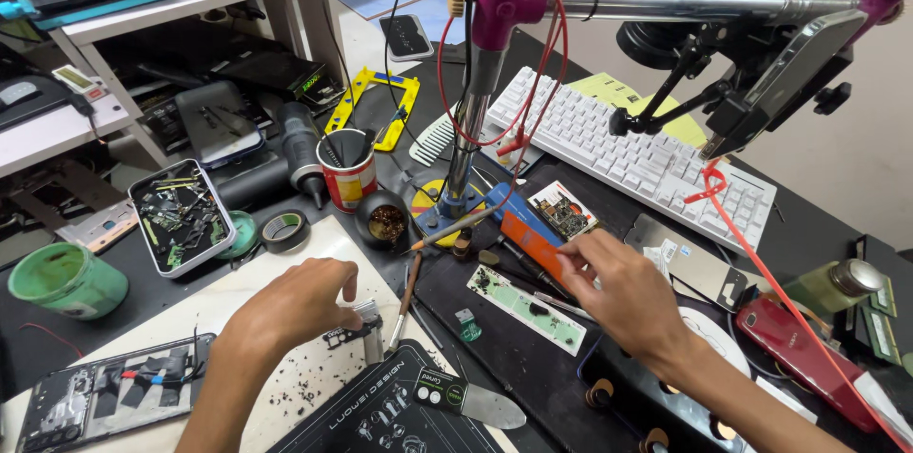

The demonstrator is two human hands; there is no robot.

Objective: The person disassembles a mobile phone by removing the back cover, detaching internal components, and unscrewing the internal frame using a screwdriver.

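My left hand (300, 306) rests on a white mat (238, 296), fingers pinching a small dark metal phone part (354, 329). My right hand (618, 296) reaches over a black mat toward an orange-and-blue tool (521, 223), with its fingertips touching the tool's orange end. Whether it grips the tool I cannot tell. A long pale green circuit strip (528, 308) lies just below that hand. An opened phone (105, 396) lies at the lower left.
A microscope stand pole (468, 120) rises at centre with a boom (685, 1) overhead. White keyboard (632, 149), red cup (347, 173), solder-wick tin (385, 217), parts tray (181, 215), tape roll (283, 230), green tub (67, 280), red phone (808, 353), spudger (471, 401) surround me.
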